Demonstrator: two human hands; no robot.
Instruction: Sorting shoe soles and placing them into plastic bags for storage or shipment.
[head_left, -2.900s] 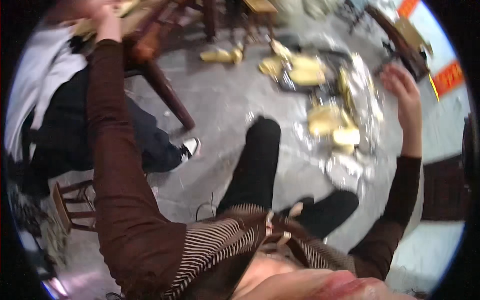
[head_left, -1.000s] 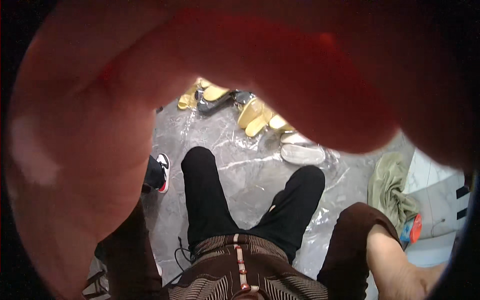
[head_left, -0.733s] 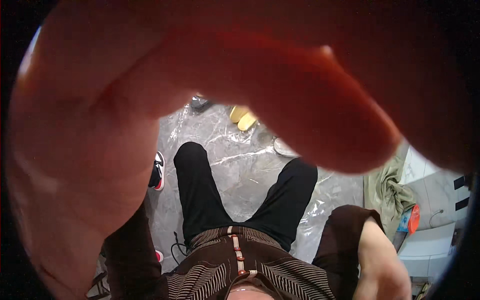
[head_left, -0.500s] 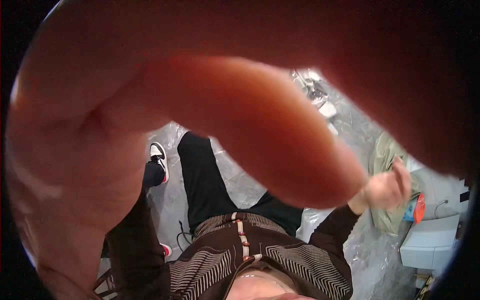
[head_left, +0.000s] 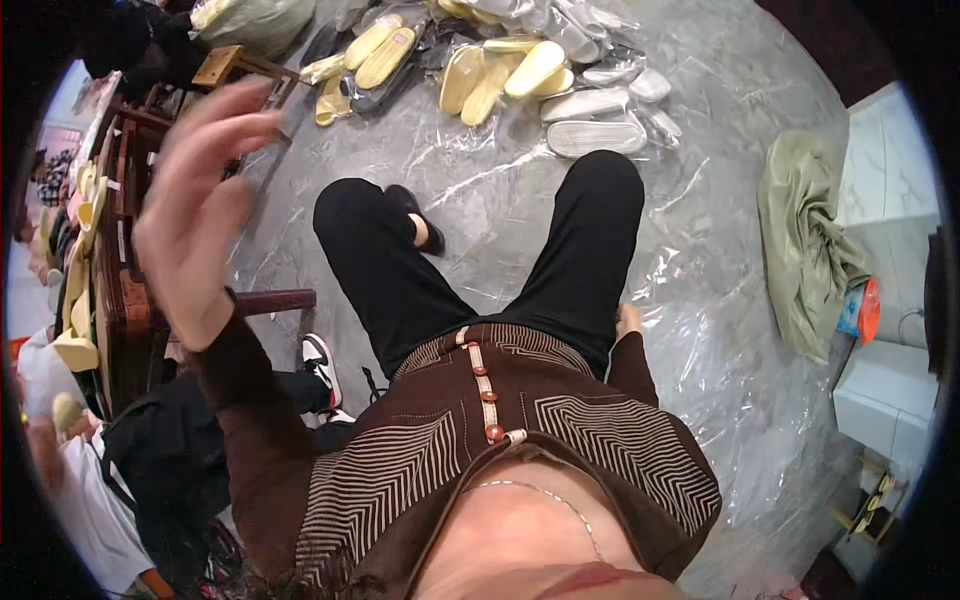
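While the blurry left hand (head_left: pixel 195 205) is up near the wooden table (head_left: pixel 128 325), its bent fingers are wide. Black pants (head_left: pixel 590 230) partly hide the right hand (head_left: pixel 628 320), so nobody can tell its fingers' shape. Farther off, bagged yellow slippers (head_left: pixel 535 68) lie on the floor (head_left: pixel 490 215), some cut off up top.

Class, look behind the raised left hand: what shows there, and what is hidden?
Past the left hand, parts of a dark wooden table, a wooden stool and grey floor show. Whatever lies directly behind it is covered.
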